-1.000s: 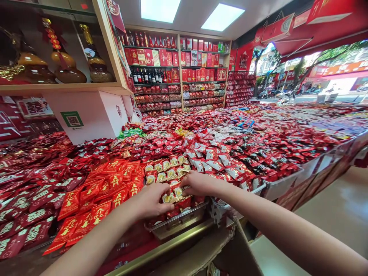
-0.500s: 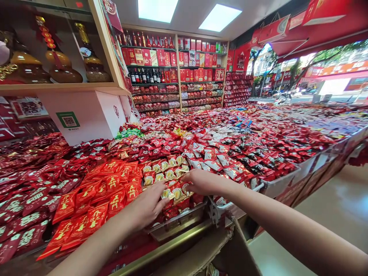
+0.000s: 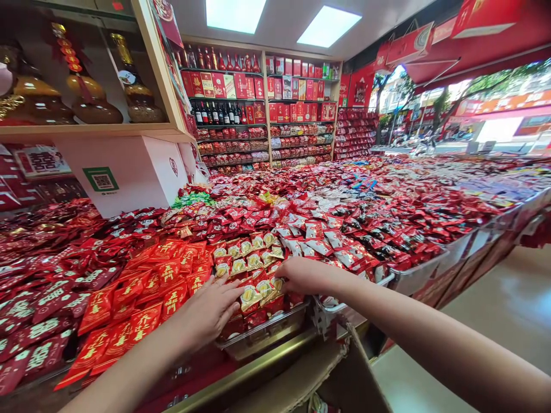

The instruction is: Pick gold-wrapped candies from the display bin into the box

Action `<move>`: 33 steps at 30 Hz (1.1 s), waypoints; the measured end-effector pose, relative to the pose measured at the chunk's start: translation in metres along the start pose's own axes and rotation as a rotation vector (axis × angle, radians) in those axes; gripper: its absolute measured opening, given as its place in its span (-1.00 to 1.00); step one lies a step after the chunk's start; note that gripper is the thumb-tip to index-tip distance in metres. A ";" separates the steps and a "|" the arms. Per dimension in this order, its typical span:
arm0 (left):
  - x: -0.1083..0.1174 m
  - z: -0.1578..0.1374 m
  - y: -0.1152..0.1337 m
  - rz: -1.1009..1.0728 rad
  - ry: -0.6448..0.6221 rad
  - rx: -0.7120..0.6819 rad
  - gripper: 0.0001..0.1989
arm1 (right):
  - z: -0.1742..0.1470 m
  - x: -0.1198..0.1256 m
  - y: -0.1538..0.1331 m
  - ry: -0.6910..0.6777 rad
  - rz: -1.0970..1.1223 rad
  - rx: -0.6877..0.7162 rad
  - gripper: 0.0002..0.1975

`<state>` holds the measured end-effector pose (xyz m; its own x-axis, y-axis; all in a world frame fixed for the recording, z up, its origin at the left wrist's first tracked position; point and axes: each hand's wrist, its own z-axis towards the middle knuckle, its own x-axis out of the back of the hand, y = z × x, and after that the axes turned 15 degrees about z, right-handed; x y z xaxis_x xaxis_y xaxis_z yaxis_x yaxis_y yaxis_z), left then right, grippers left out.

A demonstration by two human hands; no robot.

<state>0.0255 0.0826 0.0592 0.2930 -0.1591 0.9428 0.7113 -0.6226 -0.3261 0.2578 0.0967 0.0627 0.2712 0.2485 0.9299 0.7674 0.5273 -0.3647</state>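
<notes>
At tray (image 3: 262,335) front edge, both hands flat-open on gold-red candy packs (image 3: 252,295), gripping nothing.

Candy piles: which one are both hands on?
The red packets with round gold emblems, front centre. Left hand and right hand both rest on them; the orange-red gold-character packets to the left lie untouched.

Sweet packets (image 3: 253,269) in tray (image 3: 267,330), between hands (image 3: 258,295).

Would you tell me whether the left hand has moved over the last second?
Yes. The left hand slid left and opened, away from the tray rim, toward the red packets.
</notes>
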 end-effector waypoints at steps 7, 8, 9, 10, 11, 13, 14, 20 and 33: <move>0.002 -0.010 -0.007 0.075 0.036 0.051 -0.59 | 0.014 -0.005 -0.009 0.106 0.002 0.165 -0.82; 0.002 -0.012 -0.007 0.087 0.035 0.062 -0.58 | 0.019 -0.009 -0.010 0.119 0.000 0.206 -0.81; 0.002 -0.014 -0.007 0.096 0.033 0.069 -0.58 | 0.023 -0.013 -0.012 0.128 0.000 0.232 -0.80; 0.002 -0.015 -0.007 0.104 0.029 0.072 -0.58 | 0.027 -0.017 -0.014 0.132 0.004 0.242 -0.79; 0.001 -0.017 -0.007 0.110 0.024 0.074 -0.59 | 0.030 -0.021 -0.015 0.131 0.009 0.235 -0.78; 0.000 -0.018 -0.007 0.115 0.017 0.077 -0.59 | 0.034 -0.027 -0.017 0.122 0.021 0.205 -0.79; -0.001 -0.019 -0.007 0.113 0.014 0.079 -0.59 | 0.035 -0.029 -0.018 0.118 0.023 0.204 -0.80; -0.001 -0.014 0.001 0.054 0.044 0.067 -0.55 | 0.028 -0.028 -0.024 0.105 0.023 0.226 -0.77; -0.005 -0.006 0.013 -0.061 0.112 -0.058 -0.61 | 0.020 -0.015 0.001 0.077 0.021 0.078 -0.79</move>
<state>0.0295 0.0713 0.0505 0.1750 -0.2025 0.9635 0.6868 -0.6761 -0.2669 0.2435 0.1095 0.0472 0.3327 0.1988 0.9218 0.7142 0.5853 -0.3840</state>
